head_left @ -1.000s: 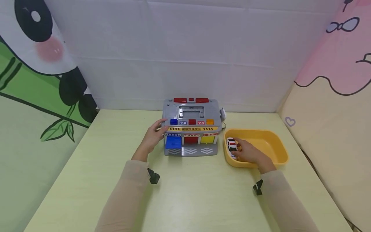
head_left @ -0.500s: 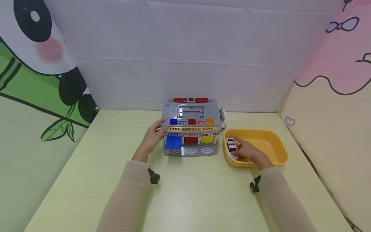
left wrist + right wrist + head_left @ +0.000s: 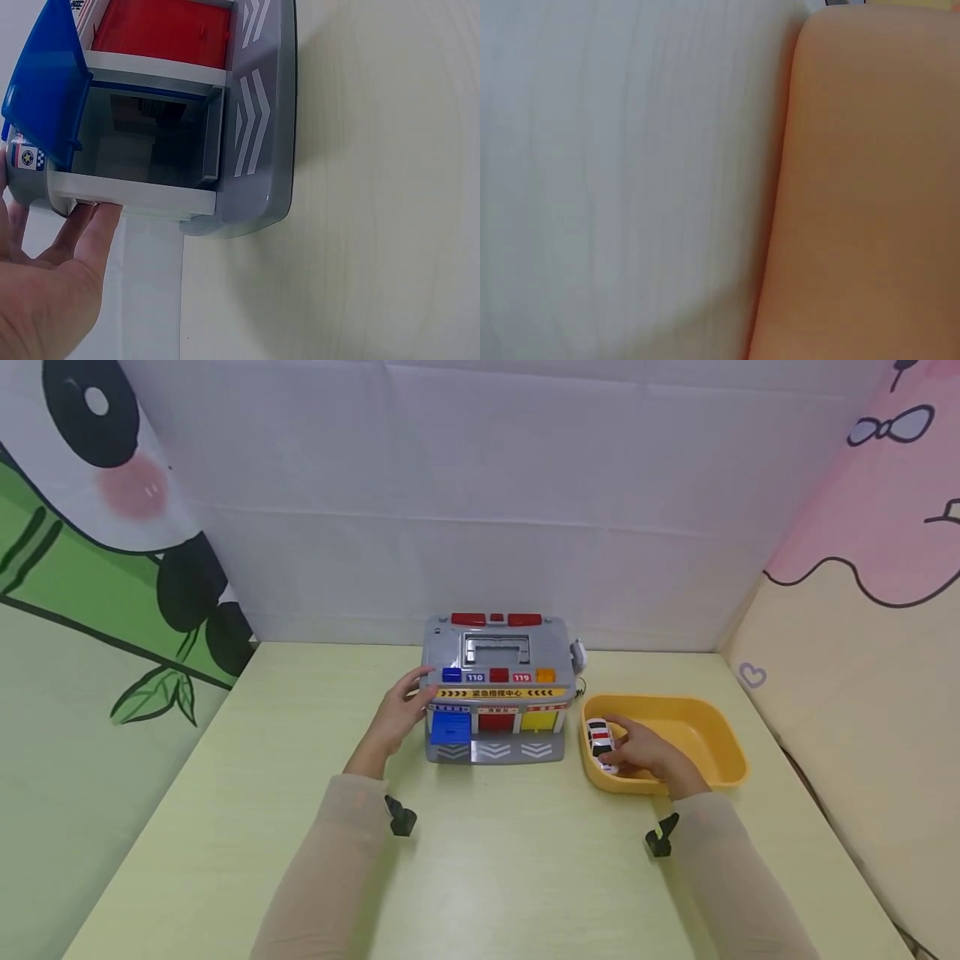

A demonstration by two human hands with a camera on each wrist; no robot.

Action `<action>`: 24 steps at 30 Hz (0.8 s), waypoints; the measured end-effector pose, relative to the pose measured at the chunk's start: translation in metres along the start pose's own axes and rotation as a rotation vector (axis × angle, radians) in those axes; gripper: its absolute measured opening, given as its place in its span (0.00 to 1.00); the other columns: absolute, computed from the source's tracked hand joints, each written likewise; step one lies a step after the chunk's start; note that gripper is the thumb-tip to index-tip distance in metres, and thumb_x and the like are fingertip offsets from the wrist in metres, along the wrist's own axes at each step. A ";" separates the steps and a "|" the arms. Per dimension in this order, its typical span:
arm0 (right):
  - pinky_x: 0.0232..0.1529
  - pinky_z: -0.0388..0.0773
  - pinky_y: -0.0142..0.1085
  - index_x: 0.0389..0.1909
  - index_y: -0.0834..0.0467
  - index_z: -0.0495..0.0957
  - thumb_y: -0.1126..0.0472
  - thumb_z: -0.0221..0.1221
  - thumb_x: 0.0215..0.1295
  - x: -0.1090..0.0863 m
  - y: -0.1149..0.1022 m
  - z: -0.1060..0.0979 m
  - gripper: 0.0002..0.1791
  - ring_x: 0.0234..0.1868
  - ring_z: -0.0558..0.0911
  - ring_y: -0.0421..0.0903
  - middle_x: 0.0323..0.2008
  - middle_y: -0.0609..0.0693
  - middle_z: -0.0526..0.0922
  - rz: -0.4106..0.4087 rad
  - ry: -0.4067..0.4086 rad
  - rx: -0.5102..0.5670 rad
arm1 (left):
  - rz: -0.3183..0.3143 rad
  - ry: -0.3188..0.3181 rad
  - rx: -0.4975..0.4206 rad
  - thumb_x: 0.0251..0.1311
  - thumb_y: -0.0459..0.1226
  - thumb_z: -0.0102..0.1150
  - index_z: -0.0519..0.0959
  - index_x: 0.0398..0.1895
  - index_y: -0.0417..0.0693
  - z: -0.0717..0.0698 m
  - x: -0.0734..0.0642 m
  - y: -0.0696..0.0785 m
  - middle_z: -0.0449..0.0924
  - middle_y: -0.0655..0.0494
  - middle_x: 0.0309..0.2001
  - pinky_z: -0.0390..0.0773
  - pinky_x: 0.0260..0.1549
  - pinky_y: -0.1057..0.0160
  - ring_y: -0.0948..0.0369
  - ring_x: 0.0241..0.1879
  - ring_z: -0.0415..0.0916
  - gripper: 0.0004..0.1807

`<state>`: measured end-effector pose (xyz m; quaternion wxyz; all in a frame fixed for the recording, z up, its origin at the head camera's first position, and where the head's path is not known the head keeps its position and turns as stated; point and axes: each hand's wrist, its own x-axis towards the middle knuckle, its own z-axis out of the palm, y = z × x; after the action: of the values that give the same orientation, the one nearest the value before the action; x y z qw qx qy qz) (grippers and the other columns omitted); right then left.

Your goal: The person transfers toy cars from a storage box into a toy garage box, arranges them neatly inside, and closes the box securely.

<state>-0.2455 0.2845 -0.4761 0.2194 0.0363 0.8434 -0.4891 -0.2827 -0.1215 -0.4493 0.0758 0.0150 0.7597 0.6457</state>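
Note:
My left hand (image 3: 395,718) holds the left side of a grey toy emergency station (image 3: 491,652), thumb at the front edge and fingers along the side. Seen from the left wrist, the station's blue door (image 3: 49,82) is swung up and the bay behind it shows a dark, hollow inside. The red door (image 3: 161,34) beside it is down. Over in the yellow tray (image 3: 712,727), my right hand (image 3: 645,753) pinches a white toy car (image 3: 600,742) with black windows and a red stripe, at the tray's left end. The right wrist view shows no fingers.
The station's yellow door (image 3: 538,721) is down. A small grey handset (image 3: 578,657) with a coiled cord hangs on its right side. Behind the pale table (image 3: 480,860) rises a white cloth wall (image 3: 480,560), with printed panels at both sides.
Both hands stay almost where they were. The car has tilted slightly in the right hand's fingers, and the right wrist has shifted a little to the left.

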 end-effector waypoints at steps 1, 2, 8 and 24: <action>0.33 0.81 0.39 0.75 0.61 0.49 0.68 0.67 0.58 -0.001 0.000 0.000 0.48 0.29 0.77 0.49 0.44 0.64 0.71 -0.002 0.003 0.003 | -0.002 0.001 0.002 0.71 0.48 0.52 0.64 0.72 0.59 0.000 0.000 0.000 0.57 0.44 0.71 0.67 0.59 0.49 0.46 0.66 0.61 0.27; 0.33 0.81 0.39 0.75 0.61 0.49 0.68 0.67 0.58 -0.002 -0.001 0.000 0.48 0.29 0.77 0.49 0.43 0.64 0.71 -0.002 0.008 0.010 | 0.000 0.000 0.002 0.71 0.48 0.52 0.64 0.72 0.58 0.000 0.000 0.000 0.56 0.43 0.71 0.67 0.59 0.49 0.46 0.67 0.61 0.28; 0.32 0.80 0.38 0.74 0.61 0.50 0.68 0.68 0.58 -0.007 -0.003 -0.001 0.48 0.29 0.77 0.49 0.42 0.63 0.71 -0.018 0.002 0.031 | 0.012 -0.003 -0.003 0.71 0.48 0.52 0.63 0.72 0.57 -0.001 -0.001 0.001 0.56 0.43 0.71 0.66 0.60 0.49 0.46 0.67 0.60 0.28; 0.36 0.83 0.45 0.75 0.61 0.44 0.70 0.64 0.62 -0.015 -0.001 -0.015 0.47 0.33 0.81 0.52 0.47 0.67 0.69 -0.042 0.022 0.183 | 0.004 0.001 0.014 0.71 0.48 0.52 0.63 0.72 0.57 -0.001 -0.003 0.002 0.56 0.43 0.71 0.66 0.60 0.49 0.46 0.67 0.60 0.28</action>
<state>-0.2372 0.2988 -0.4627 0.1956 0.0438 0.7982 -0.5681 -0.2799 -0.1221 -0.4465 0.0740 0.0170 0.7642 0.6404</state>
